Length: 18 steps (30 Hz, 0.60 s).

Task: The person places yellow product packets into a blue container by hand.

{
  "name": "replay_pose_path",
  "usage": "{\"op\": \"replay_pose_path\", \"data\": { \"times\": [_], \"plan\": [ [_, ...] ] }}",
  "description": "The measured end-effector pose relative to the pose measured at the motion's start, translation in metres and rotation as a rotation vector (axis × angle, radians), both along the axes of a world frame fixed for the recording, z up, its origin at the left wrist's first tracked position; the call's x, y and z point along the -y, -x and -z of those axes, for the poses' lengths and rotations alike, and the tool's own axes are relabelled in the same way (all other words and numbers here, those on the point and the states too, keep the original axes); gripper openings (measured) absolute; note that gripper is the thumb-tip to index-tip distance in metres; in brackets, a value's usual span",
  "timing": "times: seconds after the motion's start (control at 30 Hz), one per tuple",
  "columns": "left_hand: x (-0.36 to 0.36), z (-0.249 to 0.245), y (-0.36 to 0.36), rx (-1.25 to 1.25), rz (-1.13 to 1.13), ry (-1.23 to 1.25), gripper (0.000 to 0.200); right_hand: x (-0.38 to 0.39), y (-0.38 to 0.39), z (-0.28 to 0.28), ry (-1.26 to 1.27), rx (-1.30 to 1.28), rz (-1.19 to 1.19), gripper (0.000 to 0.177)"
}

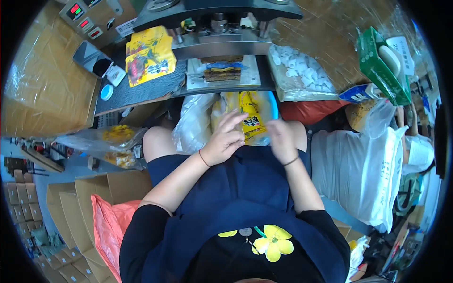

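Observation:
My left hand (225,140) is over my lap, some fingers stretched out and apart from the thumb, with nothing visible in it. Across from it, my right hand (283,143) is smeared by motion, so its fingers cannot be made out. Just beyond both hands, yellow printed bags (251,111) lie in a blue-rimmed basin (274,106) between my knees. A clear plastic bag (196,120) bulges beside the basin on the left. Ahead stands a press machine (222,47) with a metal plate (252,78) under its head; brown and blue strips lie on that plate.
Yellow printed pouches (150,54) lie on the dark bench left of the press. White small parts (302,68) fill a tray at right, near a green box (384,66). A white sack (351,172) stands at my right, open cartons (89,198) at my left.

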State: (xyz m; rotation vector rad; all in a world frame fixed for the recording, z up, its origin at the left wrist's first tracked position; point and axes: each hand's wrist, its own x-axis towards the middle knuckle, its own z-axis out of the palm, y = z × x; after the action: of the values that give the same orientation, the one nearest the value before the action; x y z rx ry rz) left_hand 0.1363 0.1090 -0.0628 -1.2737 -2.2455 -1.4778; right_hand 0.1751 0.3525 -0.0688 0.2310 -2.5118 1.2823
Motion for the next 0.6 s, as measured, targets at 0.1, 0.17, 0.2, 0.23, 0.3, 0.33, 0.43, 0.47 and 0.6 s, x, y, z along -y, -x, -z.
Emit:
{"op": "replay_pose_path", "data": {
  "times": [0.1,0.17,0.2,0.23,0.3,0.33,0.43,0.47,0.6],
  "plan": [
    [-0.007,0.000,0.011,0.282,0.139,0.023,0.006,0.036,-0.012,-0.003,-0.346,0.041,-0.122,0.008],
    [-0.014,0.012,0.009,0.280,-0.044,-0.055,0.008,0.042,-0.014,0.004,-0.389,-0.045,-0.297,0.013],
    [-0.011,0.025,0.014,0.253,-0.079,-0.078,0.011,0.043,-0.020,-0.010,-0.323,-0.115,-0.270,0.013],
    [0.005,0.042,0.025,0.319,0.057,0.053,0.027,0.042,-0.021,-0.009,-0.277,-0.183,-0.263,0.012],
    [-0.001,0.023,0.010,0.059,0.070,0.006,0.062,0.042,-0.022,-0.025,-0.358,-0.253,-0.290,0.014],
    [0.002,0.037,0.015,-0.128,0.085,0.229,0.069,0.050,-0.016,-0.021,-0.258,-0.372,-0.331,0.014],
    [-0.003,0.091,0.011,0.067,-0.117,0.139,0.069,0.068,-0.002,-0.017,-0.248,-0.529,-0.474,0.021],
    [-0.010,0.104,0.011,0.262,-0.219,-0.010,0.065,0.071,0.003,-0.022,-0.237,-0.546,-0.508,0.023],
    [-0.012,0.098,0.019,0.527,-0.037,-0.284,0.083,0.077,0.028,-0.007,0.092,-0.187,-0.204,0.037]
  ]
}}
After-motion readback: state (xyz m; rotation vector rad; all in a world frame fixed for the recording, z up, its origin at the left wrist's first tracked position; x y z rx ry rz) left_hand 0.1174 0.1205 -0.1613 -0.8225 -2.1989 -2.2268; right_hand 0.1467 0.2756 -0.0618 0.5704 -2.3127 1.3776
